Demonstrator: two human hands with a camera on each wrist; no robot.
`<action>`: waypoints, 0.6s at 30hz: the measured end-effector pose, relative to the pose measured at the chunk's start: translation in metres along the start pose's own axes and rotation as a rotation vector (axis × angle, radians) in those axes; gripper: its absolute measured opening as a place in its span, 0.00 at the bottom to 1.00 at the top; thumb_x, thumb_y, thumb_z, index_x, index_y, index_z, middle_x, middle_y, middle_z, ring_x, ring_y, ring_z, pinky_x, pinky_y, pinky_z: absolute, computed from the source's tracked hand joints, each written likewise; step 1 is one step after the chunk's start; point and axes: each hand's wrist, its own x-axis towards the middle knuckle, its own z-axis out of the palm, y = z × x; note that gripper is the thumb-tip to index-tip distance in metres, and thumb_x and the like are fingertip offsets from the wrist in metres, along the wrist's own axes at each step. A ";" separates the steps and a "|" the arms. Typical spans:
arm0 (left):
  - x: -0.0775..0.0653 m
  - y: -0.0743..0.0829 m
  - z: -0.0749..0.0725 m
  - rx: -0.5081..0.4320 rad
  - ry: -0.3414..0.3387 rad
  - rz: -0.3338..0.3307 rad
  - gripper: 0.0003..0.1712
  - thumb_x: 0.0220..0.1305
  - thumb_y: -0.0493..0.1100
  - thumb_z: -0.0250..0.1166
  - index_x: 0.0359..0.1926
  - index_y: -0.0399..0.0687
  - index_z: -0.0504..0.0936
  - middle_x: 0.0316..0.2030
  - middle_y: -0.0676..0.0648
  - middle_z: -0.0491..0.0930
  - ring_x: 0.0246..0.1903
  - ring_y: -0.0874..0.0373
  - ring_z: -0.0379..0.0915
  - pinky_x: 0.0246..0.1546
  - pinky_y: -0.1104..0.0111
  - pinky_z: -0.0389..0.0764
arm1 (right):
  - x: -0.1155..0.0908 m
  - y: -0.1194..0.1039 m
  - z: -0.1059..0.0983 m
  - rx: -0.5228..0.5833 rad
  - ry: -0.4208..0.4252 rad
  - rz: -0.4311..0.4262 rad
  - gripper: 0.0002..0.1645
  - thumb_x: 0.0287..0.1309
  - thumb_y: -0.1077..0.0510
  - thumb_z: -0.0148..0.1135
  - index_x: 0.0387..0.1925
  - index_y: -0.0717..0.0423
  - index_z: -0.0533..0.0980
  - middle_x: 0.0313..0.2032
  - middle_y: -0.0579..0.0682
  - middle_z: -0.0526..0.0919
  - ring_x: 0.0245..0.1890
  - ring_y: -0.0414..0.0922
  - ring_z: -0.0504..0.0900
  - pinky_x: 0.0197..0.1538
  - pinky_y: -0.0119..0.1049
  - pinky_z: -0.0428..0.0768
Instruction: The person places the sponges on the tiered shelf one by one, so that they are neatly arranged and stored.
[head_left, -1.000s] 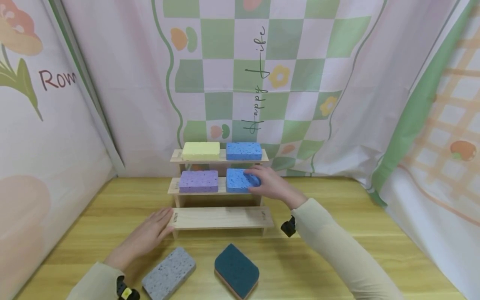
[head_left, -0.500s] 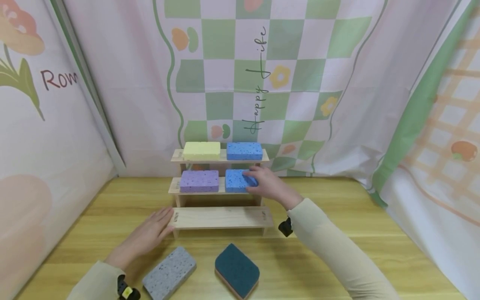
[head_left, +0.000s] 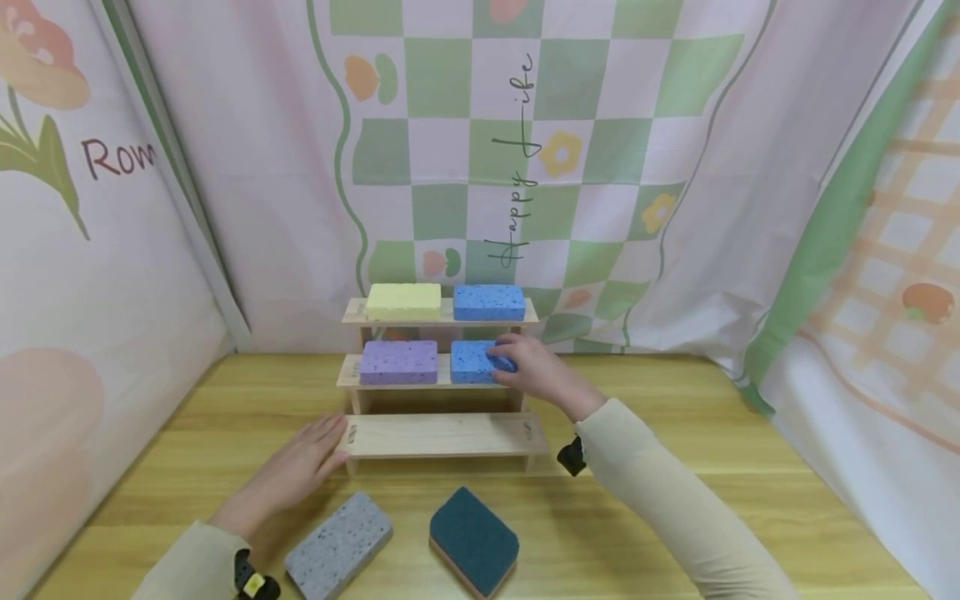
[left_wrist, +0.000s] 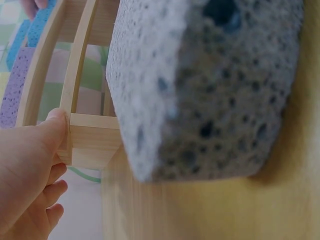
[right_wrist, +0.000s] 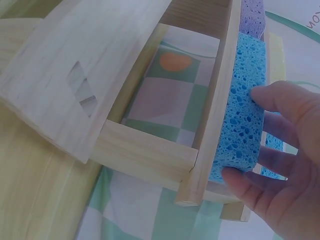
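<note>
My right hand point(head_left: 536, 367) holds a blue sponge point(head_left: 470, 362) by its right end, on the middle tier of a three-tier wooden rack point(head_left: 442, 435). In the right wrist view, thumb and fingers grip that sponge point(right_wrist: 242, 105) at its side and end. A purple sponge point(head_left: 398, 362) sits left of it. My left hand point(head_left: 296, 462) holds the left end of the lowest tier; in the left wrist view its thumb point(left_wrist: 52, 131) presses the corner. On the top tier lie a yellow sponge point(head_left: 403, 302) and another blue sponge point(head_left: 489, 302).
On the wooden table point(head_left: 645, 533), a grey speckled sponge point(head_left: 339, 546) lies at the front left. Beside it rests a dark green scouring sponge point(head_left: 474, 540). Behind the rack hangs a checkered cloth point(head_left: 502, 150), with printed curtains on both sides.
My right hand and the blue sponge on the middle tier have shifted slightly left toward the purple sponge. The left hand has stayed at the rack's lowest tier.
</note>
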 end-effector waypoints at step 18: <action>-0.001 0.002 -0.002 -0.008 -0.006 -0.002 0.31 0.70 0.48 0.50 0.62 0.27 0.61 0.63 0.32 0.59 0.62 0.37 0.54 0.62 0.48 0.54 | -0.004 0.003 0.004 0.051 0.025 0.001 0.24 0.59 0.54 0.61 0.55 0.59 0.73 0.57 0.61 0.70 0.57 0.57 0.68 0.58 0.49 0.69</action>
